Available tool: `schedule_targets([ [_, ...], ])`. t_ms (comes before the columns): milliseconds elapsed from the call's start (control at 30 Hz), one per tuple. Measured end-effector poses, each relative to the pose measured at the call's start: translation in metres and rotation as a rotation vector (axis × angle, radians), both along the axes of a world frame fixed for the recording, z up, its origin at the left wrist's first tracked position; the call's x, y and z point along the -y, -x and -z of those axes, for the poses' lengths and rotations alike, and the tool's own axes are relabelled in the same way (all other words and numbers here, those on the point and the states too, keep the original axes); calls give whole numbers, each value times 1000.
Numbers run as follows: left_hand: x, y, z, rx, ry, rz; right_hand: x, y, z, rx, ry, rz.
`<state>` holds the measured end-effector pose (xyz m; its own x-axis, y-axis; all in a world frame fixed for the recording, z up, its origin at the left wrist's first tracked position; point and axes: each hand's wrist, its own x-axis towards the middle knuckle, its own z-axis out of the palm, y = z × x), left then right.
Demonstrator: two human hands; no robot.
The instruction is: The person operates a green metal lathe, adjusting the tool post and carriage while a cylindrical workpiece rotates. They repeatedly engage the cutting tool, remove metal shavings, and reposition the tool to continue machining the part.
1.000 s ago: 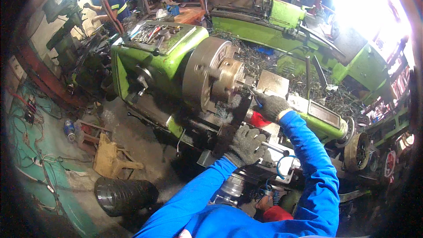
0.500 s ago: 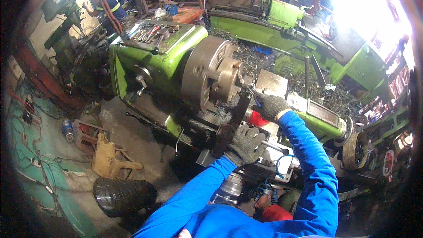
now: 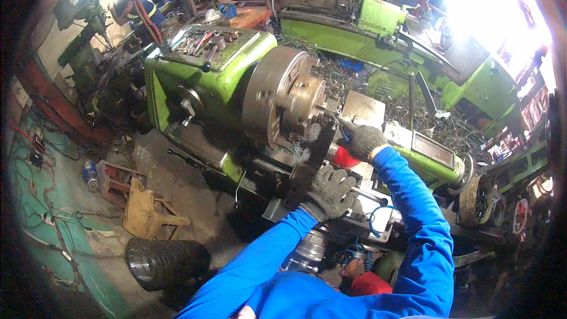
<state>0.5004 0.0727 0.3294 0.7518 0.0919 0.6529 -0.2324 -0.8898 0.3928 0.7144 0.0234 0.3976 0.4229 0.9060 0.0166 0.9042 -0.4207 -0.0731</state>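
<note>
A slim tool point(image 3: 344, 134) is gripped in the right hand's point(image 3: 364, 143) fingers near the chuck point(image 3: 264, 99); the left hand point(image 3: 328, 194) is set at a lever point(image 3: 370, 196), its grip unclear.

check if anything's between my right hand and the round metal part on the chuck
Yes: small metal pieces show by the fingertips of the right hand, on the side facing the round metal part. They're too small to tell whether the hand holds them. Nothing else visible stands between.
</note>
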Motion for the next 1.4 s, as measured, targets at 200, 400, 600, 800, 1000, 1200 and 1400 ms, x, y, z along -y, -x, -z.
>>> schedule_targets([
  [200, 0, 1, -4, -7, -11, 3, -1, 0, 3, -2, 2, 15],
  [400, -1, -1, 0, -12, -14, 2, -1, -3, 7, 21, -11, 10],
  [600, -1, 0, 0, 25, -9, -5, -2, -1, 6, 6, 36, 26],
  [800, 0, -1, 2, 52, -5, -14, -2, 0, 6, 27, 7, 22],
  [1000, -1, -2, 5, 30, 1, -4, -1, 0, 10, 27, 0, 21],
  [1200, -1, -1, -1, 33, -2, -10, -1, -2, 11, 15, -9, 29],
  [1400, 1, -2, 2, 32, -9, -34, 0, 0, 9, 9, 17, 31],
])
